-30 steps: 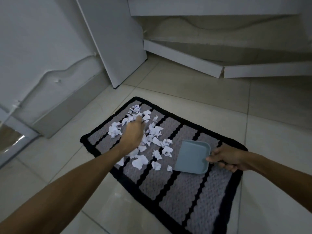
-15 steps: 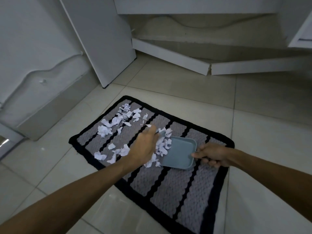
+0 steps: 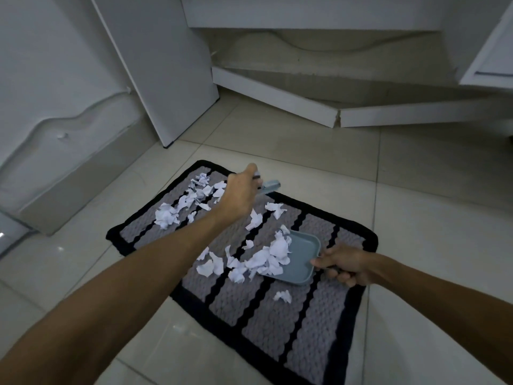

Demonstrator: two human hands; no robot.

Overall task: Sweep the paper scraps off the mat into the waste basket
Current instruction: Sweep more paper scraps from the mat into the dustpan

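A grey mat [image 3: 266, 323] with black stripes and a black border lies on the tiled floor. White paper scraps [image 3: 261, 261] lie heaped at the mouth of a blue dustpan [image 3: 301, 259]; more scraps [image 3: 180, 207] are scattered at the mat's far left. My right hand [image 3: 342, 263] grips the dustpan's handle and holds the pan flat on the mat. My left hand [image 3: 240, 194] is raised over the far scraps, closed on a small blue hand brush [image 3: 269, 186] whose end sticks out past my fingers. No waste basket is in view.
A white door [image 3: 163, 73] stands open at the back left, next to a white wall with a grey base [image 3: 69, 173]. White stair steps [image 3: 305, 104] rise at the back. Pale floor tiles [image 3: 430, 218] surround the mat.
My left hand swept a batch of scraps toward the dustpan, then lifted and moved back to the mat's far side. The dustpan stayed on the mat with scraps piled at its mouth.
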